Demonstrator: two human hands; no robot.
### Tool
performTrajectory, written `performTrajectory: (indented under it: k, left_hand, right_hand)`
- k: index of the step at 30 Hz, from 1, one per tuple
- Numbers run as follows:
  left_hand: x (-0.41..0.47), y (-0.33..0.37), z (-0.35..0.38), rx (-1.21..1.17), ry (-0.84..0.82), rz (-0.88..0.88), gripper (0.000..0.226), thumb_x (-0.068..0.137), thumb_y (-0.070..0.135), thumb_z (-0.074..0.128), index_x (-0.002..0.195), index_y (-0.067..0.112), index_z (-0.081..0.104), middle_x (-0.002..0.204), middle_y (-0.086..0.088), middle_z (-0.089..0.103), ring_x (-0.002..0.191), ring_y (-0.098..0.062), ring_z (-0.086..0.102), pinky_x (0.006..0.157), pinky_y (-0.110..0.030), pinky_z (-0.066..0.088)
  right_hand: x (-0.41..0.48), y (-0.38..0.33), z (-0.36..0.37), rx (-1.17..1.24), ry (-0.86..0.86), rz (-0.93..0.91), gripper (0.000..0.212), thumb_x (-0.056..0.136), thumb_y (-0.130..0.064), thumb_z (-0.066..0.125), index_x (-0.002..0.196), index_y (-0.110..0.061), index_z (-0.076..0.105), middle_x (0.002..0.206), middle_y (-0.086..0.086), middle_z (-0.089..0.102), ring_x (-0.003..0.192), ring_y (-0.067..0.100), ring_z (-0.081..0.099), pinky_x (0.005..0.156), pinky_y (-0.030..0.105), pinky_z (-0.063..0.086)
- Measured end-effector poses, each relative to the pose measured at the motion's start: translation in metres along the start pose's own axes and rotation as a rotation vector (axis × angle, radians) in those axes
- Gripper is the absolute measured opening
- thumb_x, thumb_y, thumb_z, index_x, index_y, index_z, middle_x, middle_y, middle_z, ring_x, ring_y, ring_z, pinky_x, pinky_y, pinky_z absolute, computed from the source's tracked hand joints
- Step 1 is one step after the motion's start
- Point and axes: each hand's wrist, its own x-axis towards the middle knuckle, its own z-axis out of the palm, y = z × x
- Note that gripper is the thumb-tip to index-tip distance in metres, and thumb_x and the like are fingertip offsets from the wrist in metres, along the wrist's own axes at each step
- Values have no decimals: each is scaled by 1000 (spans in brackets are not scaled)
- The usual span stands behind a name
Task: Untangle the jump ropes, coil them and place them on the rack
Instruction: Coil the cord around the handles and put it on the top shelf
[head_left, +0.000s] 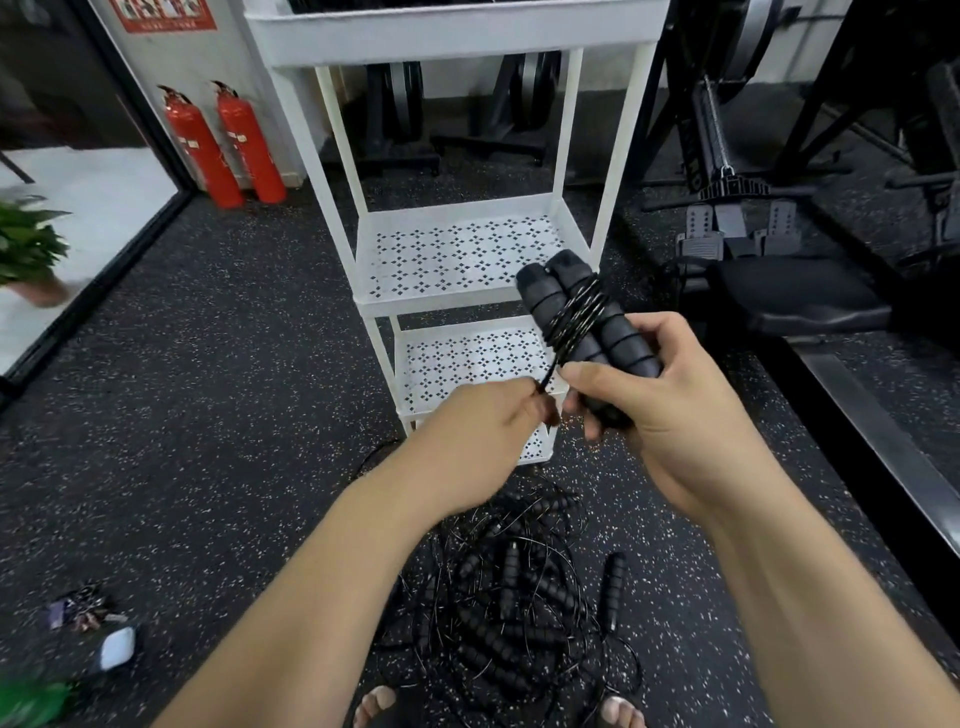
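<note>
You held one jump rope (584, 314) up in front of the rack (441, 300), its two black foam handles side by side and the cord wound round their middle in tight turns. Your right hand (654, 400) was curled round the lower ends of the handles, thumb across the front. Your left hand (483, 431) pinched the short loose tail of cord (546, 385) just below the windings, fingers closed on it. By my reading that was the finishing tuck on this rope, so one coil was nearly made and not yet shelved. No rope lay on the two perforated shelves I could see, and the top tray was cut off by the frame, so I couldn't tell what it held. Most of the job was left: down by your feet (376, 702) sat the tangled pile (514, 603), several foam handles and thin cords looped over one another on the speckled floor. Nothing stood between your hands and the middle shelf. Off to the sides were two red fire extinguishers (223, 143) against the wall, a potted plant (26, 244) at the left edge, a bunch of keys (83, 613) on the floor, and a dark padded machine seat (795, 299) close to the rack's right side.
</note>
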Motion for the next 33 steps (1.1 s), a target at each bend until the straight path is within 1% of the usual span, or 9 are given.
performTrajectory:
  k: [4, 7, 10, 13, 17, 20, 23, 30, 33]
  left_hand:
    - [-4, 5, 8, 159, -97, 13, 33, 115, 42, 42, 87, 28, 53, 80, 2, 63, 63, -12, 52, 56, -32, 37]
    - [-8, 4, 4, 216, -111, 59, 34, 112, 41, 48, 82, 26, 53, 73, 3, 60, 59, -13, 51, 55, -33, 37]
    - [-11, 5, -8, 218, -92, 113, 33, 110, 44, 53, 80, 30, 58, 66, 6, 59, 55, -10, 50, 56, -33, 40]
    - [-15, 4, -23, 146, -10, 152, 24, 106, 46, 61, 86, 34, 69, 63, 7, 62, 50, -5, 48, 54, -31, 40]
    - [-17, -2, -41, -50, 124, 139, 19, 99, 42, 72, 85, 29, 75, 57, 15, 59, 49, -3, 45, 51, -22, 34]
    - [-15, -11, -50, -185, 193, 142, 14, 93, 37, 80, 83, 28, 79, 67, 4, 69, 62, -8, 59, 64, -28, 47]
    - [-12, -20, -54, -252, 211, 112, 12, 87, 35, 85, 82, 27, 79, 68, -4, 67, 63, -9, 56, 63, -25, 46]
    - [-8, -43, -61, -443, 166, 108, 18, 81, 29, 83, 87, 12, 80, 81, 5, 74, 73, -2, 61, 72, -13, 48]
    - [-7, -46, -64, -586, 84, 70, 13, 83, 26, 80, 84, 14, 78, 84, 0, 73, 70, -9, 62, 68, -23, 51]
  right_hand:
    - [4, 5, -11, -94, -6, 90, 56, 82, 8, 79, 126, -13, 50, 110, 21, 68, 78, 26, 62, 67, 40, 52]
    - [3, 8, -16, -135, -43, 139, 60, 68, -4, 75, 122, -13, 50, 109, 17, 65, 81, 25, 60, 66, 37, 54]
    - [4, 11, -19, -297, -42, 105, 58, 67, -14, 78, 120, -22, 54, 110, 16, 69, 82, 26, 66, 75, 52, 63]
    - [5, 15, -21, -491, -101, 82, 48, 71, -24, 82, 112, -36, 60, 104, 8, 76, 91, 35, 74, 85, 64, 61]
    - [2, 17, -16, -658, -228, 74, 41, 81, -16, 82, 110, -40, 65, 97, 5, 78, 82, 34, 77, 82, 62, 62]
    - [-5, 13, -8, -546, -389, 136, 40, 89, 0, 79, 118, -26, 71, 98, 12, 79, 80, 29, 78, 76, 49, 64]
    - [-11, 5, -1, -475, -523, 159, 39, 94, 8, 73, 124, -17, 69, 95, 17, 77, 79, 22, 75, 73, 34, 60]
    - [-17, -9, -6, -305, -695, 169, 42, 97, 10, 71, 132, -13, 68, 101, 14, 74, 90, 26, 73, 73, 36, 58]
    - [-17, -9, -9, -180, -722, 159, 45, 95, 9, 71, 137, -8, 66, 105, 15, 73, 91, 27, 71, 68, 33, 57]
